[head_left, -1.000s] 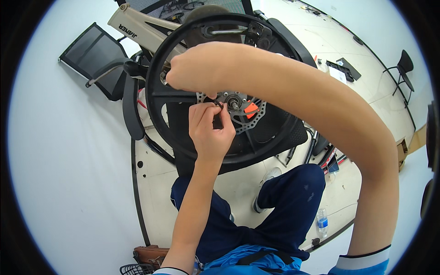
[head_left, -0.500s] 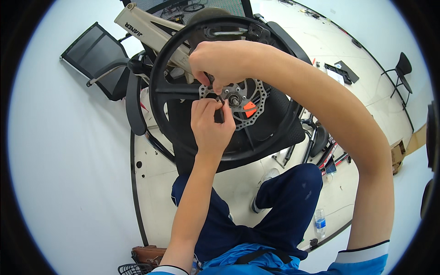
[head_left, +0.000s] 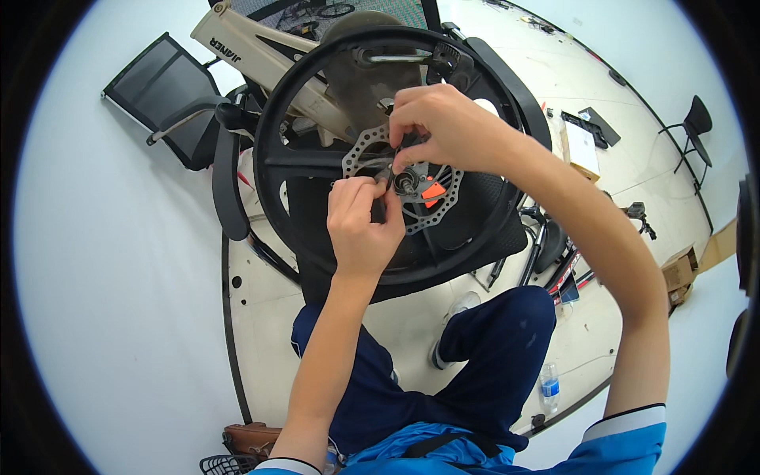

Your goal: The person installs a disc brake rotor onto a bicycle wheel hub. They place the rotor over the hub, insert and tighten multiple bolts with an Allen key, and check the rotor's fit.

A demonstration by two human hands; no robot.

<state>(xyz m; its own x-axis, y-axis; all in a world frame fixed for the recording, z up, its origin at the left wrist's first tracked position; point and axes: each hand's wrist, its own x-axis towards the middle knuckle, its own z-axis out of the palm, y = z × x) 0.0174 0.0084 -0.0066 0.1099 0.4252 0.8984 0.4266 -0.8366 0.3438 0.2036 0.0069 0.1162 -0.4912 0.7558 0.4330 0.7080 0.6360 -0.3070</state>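
A black bicycle wheel (head_left: 305,157) lies flat on a black chair seat, its silver disc brake rotor (head_left: 453,196) facing up around the hub axle (head_left: 408,184). An orange piece (head_left: 433,192) shows inside the rotor. My left hand (head_left: 364,226) is closed in a pinch beside the hub, fingertips at the rotor's inner part; what they hold is mostly hidden. Just above the hub, the thumb and fingers of my right hand (head_left: 443,127) close on a slim dark tool, perhaps a hex key, whose lower end reaches toward my left fingertips.
Behind the wheel lies a beige bicycle frame (head_left: 257,43). A second mesh chair (head_left: 166,99) stands at the left. On the floor to the right are bike parts (head_left: 546,249), a white-topped box (head_left: 582,150) and a water bottle (head_left: 549,386).
My right hand has shifted right, from the rotor's left side to above the hub, with its wrist turned. My left hand stays nearly in place by the hub.
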